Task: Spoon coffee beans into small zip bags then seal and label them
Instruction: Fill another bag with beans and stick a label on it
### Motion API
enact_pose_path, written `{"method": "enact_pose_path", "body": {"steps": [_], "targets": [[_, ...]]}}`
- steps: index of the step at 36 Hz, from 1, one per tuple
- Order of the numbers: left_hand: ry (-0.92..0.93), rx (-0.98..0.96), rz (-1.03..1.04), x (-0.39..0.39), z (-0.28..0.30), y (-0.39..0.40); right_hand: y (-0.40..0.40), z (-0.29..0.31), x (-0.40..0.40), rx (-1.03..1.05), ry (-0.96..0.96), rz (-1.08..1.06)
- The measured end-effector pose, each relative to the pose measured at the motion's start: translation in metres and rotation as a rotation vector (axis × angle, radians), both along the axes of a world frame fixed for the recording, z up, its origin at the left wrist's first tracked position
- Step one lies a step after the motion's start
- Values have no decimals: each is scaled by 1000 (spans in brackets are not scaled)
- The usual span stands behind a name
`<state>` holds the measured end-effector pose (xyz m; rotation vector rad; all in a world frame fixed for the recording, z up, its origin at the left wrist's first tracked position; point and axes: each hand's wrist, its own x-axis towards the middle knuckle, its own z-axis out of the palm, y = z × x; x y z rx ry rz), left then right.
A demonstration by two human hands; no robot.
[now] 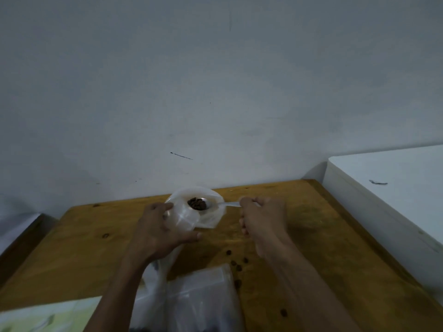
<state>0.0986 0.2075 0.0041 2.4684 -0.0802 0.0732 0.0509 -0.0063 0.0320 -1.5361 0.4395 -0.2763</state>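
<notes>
The right hand (262,218) is pinching the spoon (215,204) handle, its bowl of beans (197,203) pointing left over the small bag (191,212) (mouth up), which the left hand's fingers (165,208) are holding open.

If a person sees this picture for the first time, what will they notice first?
Probably the spoon heaped with coffee beans, held by the right hand over the open mouth of a small clear bag at the table's far middle. The left hand holds that bag open. Next, the loose beans scattered on the wooden table, near the right forearm.
</notes>
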Motion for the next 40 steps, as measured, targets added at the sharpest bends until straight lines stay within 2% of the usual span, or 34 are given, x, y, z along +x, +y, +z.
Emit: {"method": "enact_pose_path", "body": {"steps": [6,10,12,16,20,24,28,31,40], "targets": [[-76,-22,2,0,-7,1,18,5,3,-328,-99,27],[-128,-75,14,3,-11,2,24,5,-2,-680,-241,123],[-131,-97,16,6,-12,2,29,2,1,-762,-309,135],[-130,-185,40,12,-11,-1,32,-1,3,-749,-404,116],[-128,-207,46,17,-11,-5,28,0,0,-638,-421,28],[-104,-233,46,20,-14,-6,8,-5,-2,-431,-353,-116],[-117,-246,54,19,-14,-5,-21,-25,9,-255,-190,-261],[-145,-240,63,18,-13,-4,-33,-46,18,-266,-82,-319],[-235,-257,105,14,-12,0,-39,-79,32,-611,133,-364]]}}
